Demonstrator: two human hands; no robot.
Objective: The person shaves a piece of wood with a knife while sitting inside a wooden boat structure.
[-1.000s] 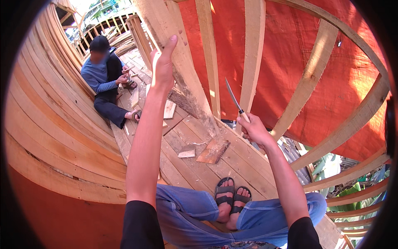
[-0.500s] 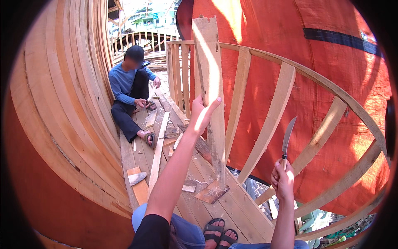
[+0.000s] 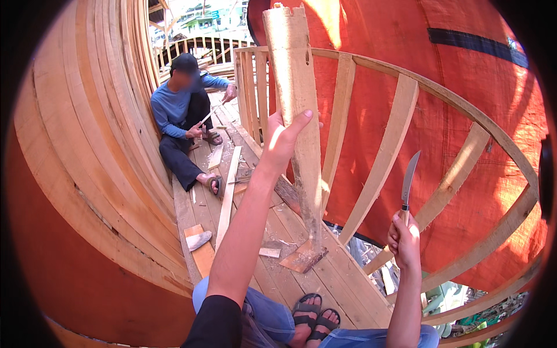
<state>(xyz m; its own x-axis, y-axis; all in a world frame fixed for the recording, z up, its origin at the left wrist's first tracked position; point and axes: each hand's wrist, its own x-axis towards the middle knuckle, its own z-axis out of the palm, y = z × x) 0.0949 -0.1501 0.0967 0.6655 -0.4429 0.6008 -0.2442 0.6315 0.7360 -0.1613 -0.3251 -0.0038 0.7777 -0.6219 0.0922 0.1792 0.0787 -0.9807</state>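
While the left hand (image 3: pixel 281 141) clasps an upright wooden plank (image 3: pixel 307 148) near the centre of the frame, with its thumb across the near face and its fingers wrapped behind, the right hand (image 3: pixel 404 240) is curled tight around the handle of a knife (image 3: pixel 409 182) at the right of the frame, blade pointing up and well apart from the wood. The plank leans slightly, its ragged top at the upper centre and its lower end down at a flat brown offcut (image 3: pixel 301 259) in the lower centre; whether it bears fully on that piece I cannot tell. Just behind it, wooden slats (image 3: pixel 383 153) run under a curved rail (image 3: pixel 449 93) toward the right edge, backed by an orange-red tarp (image 3: pixel 493 87). A curved plank wall (image 3: pixel 75 127) fills the left side. At the upper left of centre a co-worker (image 3: pixel 174 110) in a blue top and black cap sits on the plank floor (image 3: pixel 345 290), both hands on a thin pale stick (image 3: pixel 210 114). Left of the near forearm lie a long narrow strip (image 3: pixel 230 191) and an orange-brown board (image 3: pixel 201 256) bearing a greyish rounded piece (image 3: pixel 198 240), while dark sandals (image 3: pixel 304 313) show at the bottom centre
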